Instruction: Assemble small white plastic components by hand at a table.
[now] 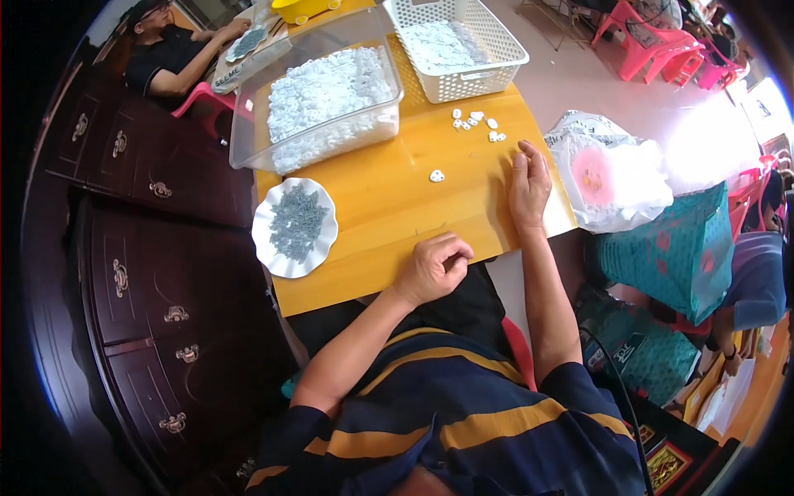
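My left hand [436, 266] rests at the near edge of the yellow wooden table [380, 215]. Its fingers are curled closed, and whatever they may hold is hidden. Toward the table's right edge, my right hand [531, 188] lies on its side, fingers loosely bent and apart from the thumb, with nothing visible in it. A single small white plastic piece [437, 176] with dark holes lies between the hands, farther off. Beyond my right hand several similar white pieces [468, 122] are scattered. A scalloped white plate [327, 241] at the left holds a heap of small thin grey pins [299, 221].
A clear plastic bin [248, 136] full of white pieces stands at the far left, beside a white perforated basket [471, 85] with more. Dark drawers [141, 273] flank the left. White [608, 178] and teal bags [670, 252] stand right. Another person [169, 58] works beyond.
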The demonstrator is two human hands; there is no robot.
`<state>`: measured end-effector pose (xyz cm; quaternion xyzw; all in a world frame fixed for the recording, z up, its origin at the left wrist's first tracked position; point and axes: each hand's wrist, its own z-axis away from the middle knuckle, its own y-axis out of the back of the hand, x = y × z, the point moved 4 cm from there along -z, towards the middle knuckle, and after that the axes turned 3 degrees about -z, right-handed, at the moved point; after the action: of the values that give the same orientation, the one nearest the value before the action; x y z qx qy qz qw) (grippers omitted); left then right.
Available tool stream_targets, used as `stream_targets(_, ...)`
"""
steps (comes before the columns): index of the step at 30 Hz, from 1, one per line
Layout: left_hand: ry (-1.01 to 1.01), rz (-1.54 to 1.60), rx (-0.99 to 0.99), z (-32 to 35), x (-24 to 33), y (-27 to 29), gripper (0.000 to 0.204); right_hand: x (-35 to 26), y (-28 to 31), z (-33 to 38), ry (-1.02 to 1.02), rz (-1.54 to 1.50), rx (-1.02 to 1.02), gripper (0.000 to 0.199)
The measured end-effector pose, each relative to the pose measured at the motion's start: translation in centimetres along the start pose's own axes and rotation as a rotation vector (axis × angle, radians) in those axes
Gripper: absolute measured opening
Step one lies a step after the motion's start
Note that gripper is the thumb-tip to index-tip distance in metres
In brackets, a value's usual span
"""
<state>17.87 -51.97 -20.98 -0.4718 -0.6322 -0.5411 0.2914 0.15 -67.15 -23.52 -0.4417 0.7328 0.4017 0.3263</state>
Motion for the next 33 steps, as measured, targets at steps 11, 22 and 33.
stream_targets(11,0.205,0.561,-0.089,-4.6,-5.1,1.5,0.01,-0.8,0.4,0.0,-0.125,-0.095,-0.004,0.025)
stream_targets(22,0.17,0.528,0.094,2.1,-4.4,4.9,0.01,-2.2,-0.1,-3.2,0.009,0.029,-0.054,0.017)
stream_targets(33,0.264,0.542,0.287,2.8,-6.1,6.6,0.007,-6.0,-6.5,1.8,0.183,0.273,-0.405,0.023)
